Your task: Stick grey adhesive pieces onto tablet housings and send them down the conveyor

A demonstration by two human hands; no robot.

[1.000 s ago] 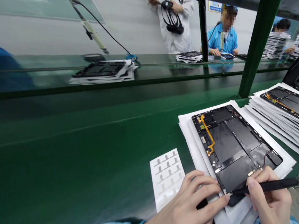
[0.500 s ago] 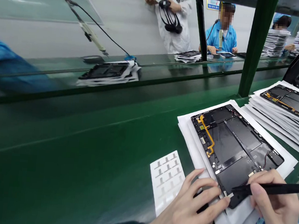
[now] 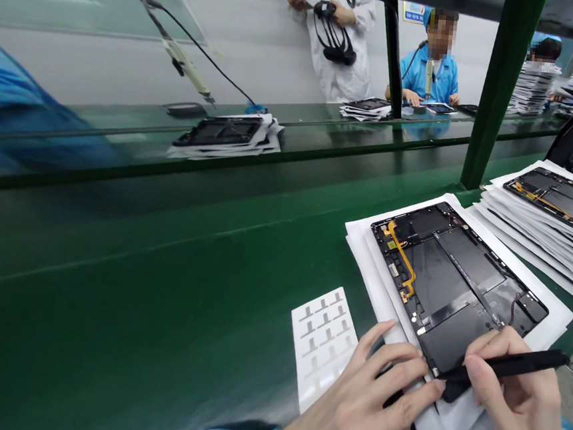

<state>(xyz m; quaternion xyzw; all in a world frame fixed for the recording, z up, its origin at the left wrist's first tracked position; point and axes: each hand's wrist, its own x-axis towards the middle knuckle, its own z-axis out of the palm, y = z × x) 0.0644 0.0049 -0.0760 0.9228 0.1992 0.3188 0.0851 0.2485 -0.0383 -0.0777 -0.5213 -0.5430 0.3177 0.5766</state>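
Note:
A tablet's black back housing [image 3: 461, 277], with an orange flex cable [image 3: 405, 262] along one side, lies on white sheets [image 3: 359, 238]. Black tweezers [image 3: 519, 364] are gripped by my right hand [image 3: 515, 402], and their tip reaches the housing's near-left edge. Beside that tip, my left hand [image 3: 365, 402] rests with fingers spread along the edge of the housing. Something dark shows between its fingers, but I cannot make it out. Just left of this hand is a white sticker sheet [image 3: 319, 328] bearing rows of small grey L-shaped pieces.
To the right, another housing [image 3: 563, 199] tops a stack of white sheets [image 3: 536, 230]. A green post [image 3: 500, 93] rises behind. Across the green bench [image 3: 160, 284] lie more housings on sheets [image 3: 228, 133], near a hanging electric screwdriver [image 3: 189, 69]. Several people are beyond.
The tweezers' tip has moved left and slightly down to the housing's edge, where a small pale piece showed before. My left hand has stayed almost in place. The view has shifted slightly.

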